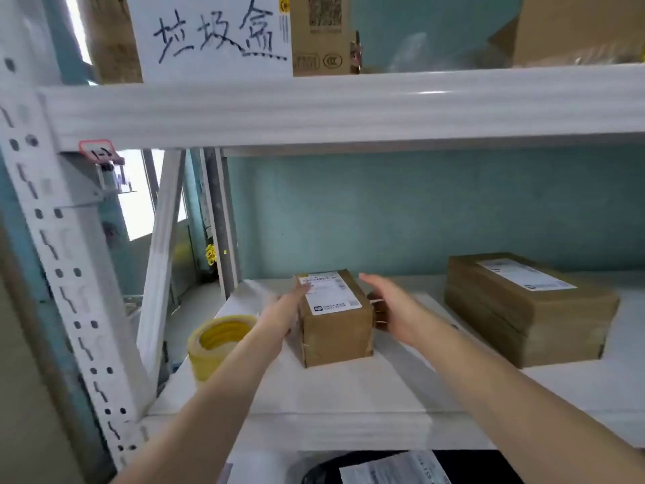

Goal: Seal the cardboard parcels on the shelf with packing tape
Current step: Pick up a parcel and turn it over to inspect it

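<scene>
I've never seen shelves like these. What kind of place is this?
Probably a storeroom or parcel-packing room. White metal shelving holds brown cardboard parcels with printed shipping labels, and a yellow roll of packing tape waits beside them.

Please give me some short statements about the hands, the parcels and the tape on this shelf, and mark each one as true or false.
1. The roll of tape is yellow and stands on the shelf, left of the small parcel. True.
2. The left hand holds the roll of tape. False: it is at the left side of the small parcel, and the tape lies apart.
3. The right hand is at the right side of the small parcel. True.
4. The small parcel has no label. False: a white label is on its top.
5. A larger parcel lies to the right, untouched by either hand. True.
</scene>
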A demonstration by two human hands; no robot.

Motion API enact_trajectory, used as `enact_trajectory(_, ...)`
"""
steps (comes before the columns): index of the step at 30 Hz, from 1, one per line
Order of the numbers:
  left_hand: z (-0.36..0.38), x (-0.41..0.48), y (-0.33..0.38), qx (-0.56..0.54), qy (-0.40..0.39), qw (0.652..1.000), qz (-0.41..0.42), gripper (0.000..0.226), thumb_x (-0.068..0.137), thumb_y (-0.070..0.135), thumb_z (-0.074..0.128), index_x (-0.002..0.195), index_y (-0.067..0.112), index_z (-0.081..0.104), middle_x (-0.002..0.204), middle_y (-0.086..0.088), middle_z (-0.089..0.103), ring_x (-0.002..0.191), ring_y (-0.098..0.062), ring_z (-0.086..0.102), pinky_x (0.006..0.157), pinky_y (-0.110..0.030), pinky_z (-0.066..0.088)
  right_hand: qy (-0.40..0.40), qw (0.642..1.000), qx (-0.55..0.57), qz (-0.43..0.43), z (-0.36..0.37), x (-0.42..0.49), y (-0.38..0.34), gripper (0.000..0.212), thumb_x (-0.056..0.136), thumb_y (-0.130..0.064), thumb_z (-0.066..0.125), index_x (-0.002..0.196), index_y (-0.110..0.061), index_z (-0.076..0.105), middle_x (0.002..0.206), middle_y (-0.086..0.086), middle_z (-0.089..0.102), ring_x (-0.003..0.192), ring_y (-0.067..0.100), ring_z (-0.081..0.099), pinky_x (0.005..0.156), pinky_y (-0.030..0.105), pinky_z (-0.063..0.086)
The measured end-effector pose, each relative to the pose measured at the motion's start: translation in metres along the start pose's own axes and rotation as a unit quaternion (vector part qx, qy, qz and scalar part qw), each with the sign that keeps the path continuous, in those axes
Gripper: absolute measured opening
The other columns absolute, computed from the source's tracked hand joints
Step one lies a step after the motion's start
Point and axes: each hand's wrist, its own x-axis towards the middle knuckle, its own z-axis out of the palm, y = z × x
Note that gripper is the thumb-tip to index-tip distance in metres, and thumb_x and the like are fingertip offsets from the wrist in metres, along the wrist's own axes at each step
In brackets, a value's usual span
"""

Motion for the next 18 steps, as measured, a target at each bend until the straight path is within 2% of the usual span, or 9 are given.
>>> enact_trajectory(2,0.004,0.003,-0.001,-0.029,-0.019,0.999,-0.004,0.055,0.080,0.044,0.068,0.121,0.009,0.057,0.107,-0.007,0.069,0.099,-0.026,0.065,0.097,-0.040,0.050,-0.022,1.000,0.004,0.018,0.005,0.003,-0.001,0.036,0.077,-0.049,0.065,0.076,-0.014,0.057,0.068,0.004,0.057,0.065,0.020,0.053,0.065,0.028,0.042)
enact_trajectory(3,0.006,0.005,-0.003,-0.039,-0.033,0.999,-0.004,0.047,0.081,0.039,0.068,0.117,0.008,0.060,0.103,-0.008,0.071,0.096,-0.027,0.067,0.095,-0.041,0.051,-0.025,0.999,0.007,0.030,0.006,0.003,0.000,0.030,0.083,-0.042,0.062,0.073,-0.014,0.057,0.066,0.004,0.058,0.063,0.020,0.054,0.063,0.027,0.042)
enact_trajectory(5,0.008,0.008,-0.007,-0.058,-0.041,0.997,-0.004,0.034,0.085,0.029,0.066,0.111,0.007,0.063,0.098,-0.011,0.073,0.092,-0.028,0.069,0.089,-0.039,0.054,-0.027,0.998,0.029,0.050,0.007,0.008,0.005,0.024,0.085,-0.036,0.060,0.074,-0.014,0.058,0.072,0.007,0.062,0.069,0.024,0.058,0.068,0.028,0.045)
enact_trajectory(7,0.011,0.009,-0.007,-0.069,-0.033,0.997,0.007,0.032,0.083,0.029,0.068,0.107,0.007,0.065,0.096,-0.011,0.073,0.089,-0.028,0.069,0.083,-0.036,0.055,-0.029,0.997,0.048,0.048,0.008,0.008,0.006,0.021,0.083,-0.036,0.060,0.080,-0.016,0.060,0.080,0.010,0.065,0.077,0.026,0.059,0.077,0.033,0.046)
enact_trajectory(9,0.012,0.010,-0.007,-0.093,-0.046,0.994,0.027,0.041,0.076,0.033,0.072,0.109,0.010,0.066,0.097,-0.009,0.075,0.091,-0.028,0.070,0.088,-0.040,0.054,-0.035,0.996,0.061,0.048,0.007,0.009,0.004,0.020,0.082,-0.036,0.060,0.079,-0.017,0.060,0.080,0.009,0.063,0.076,0.027,0.058,0.080,0.036,0.046)
enact_trajectory(11,0.012,0.011,-0.007,-0.119,-0.075,0.989,0.052,0.046,0.074,0.033,0.072,0.115,0.013,0.066,0.100,-0.009,0.074,0.095,-0.028,0.070,0.092,-0.045,0.053,-0.040,0.996,0.074,0.028,0.005,0.009,0.003,0.020,0.082,-0.034,0.060,0.079,-0.014,0.060,0.078,0.008,0.062,0.074,0.026,0.056,0.077,0.035,0.046)
enact_trajectory(14,0.011,0.000,-0.005,-0.151,-0.111,0.976,0.113,0.030,0.087,0.016,0.065,0.116,0.013,0.065,0.105,-0.010,0.073,0.096,-0.027,0.070,0.086,-0.040,0.056,-0.057,0.991,0.119,0.007,0.004,0.008,0.003,0.019,0.081,-0.030,0.058,0.083,-0.012,0.060,0.078,0.007,0.064,0.070,0.026,0.057,0.068,0.031,0.044)
enact_trajectory(16,0.010,-0.010,-0.006,-0.166,-0.133,0.966,0.147,0.027,0.087,0.007,0.063,0.114,0.013,0.065,0.106,-0.010,0.073,0.095,-0.026,0.071,0.083,-0.037,0.058,-0.067,0.983,0.169,0.004,0.002,0.009,0.005,0.017,0.082,-0.026,0.058,0.080,-0.009,0.061,0.070,0.008,0.065,0.068,0.027,0.058,0.068,0.031,0.041)
enact_trajectory(18,0.007,-0.017,-0.006,-0.174,-0.150,0.959,0.169,0.029,0.085,0.001,0.062,0.111,0.015,0.066,0.108,-0.009,0.072,0.096,-0.025,0.070,0.083,-0.037,0.058,-0.083,0.977,0.195,-0.014,0.001,0.004,0.009,0.018,0.081,-0.024,0.059,0.085,-0.007,0.063,0.072,0.008,0.066,0.071,0.028,0.061,0.065,0.031,0.041)
